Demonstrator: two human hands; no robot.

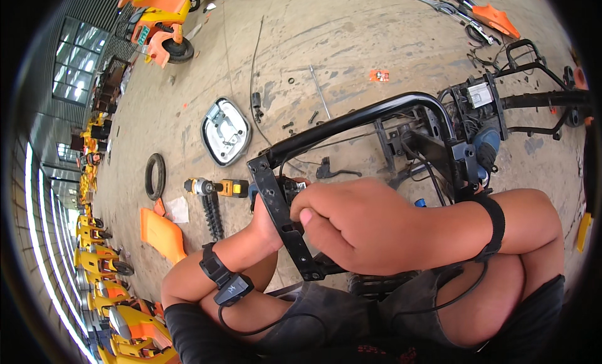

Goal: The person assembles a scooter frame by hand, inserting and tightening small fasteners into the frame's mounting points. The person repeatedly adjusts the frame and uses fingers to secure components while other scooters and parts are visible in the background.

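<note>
A black tubular scooter frame [370,116] stands in front of me, with a flat drilled bracket [276,208] at its near left end. My left hand [268,226] reaches behind this bracket. Its fingers are mostly hidden, curled round a small black part with a pale label [292,188]. On the bracket's other side, my right hand [351,225] is closed, its thumb and curled fingers pressed together beside that part. What the right fingers pinch is hidden. A black strap crosses each of my forearms.
Beyond the frame lie a brake lever [335,169], bolts [313,117] and a white-lined shell [226,133]. A cordless impact wrench [216,188], a shock absorber [212,216], a tyre [155,176] and an orange panel [163,232] lie leftward. Yellow scooters [100,258] line the far left.
</note>
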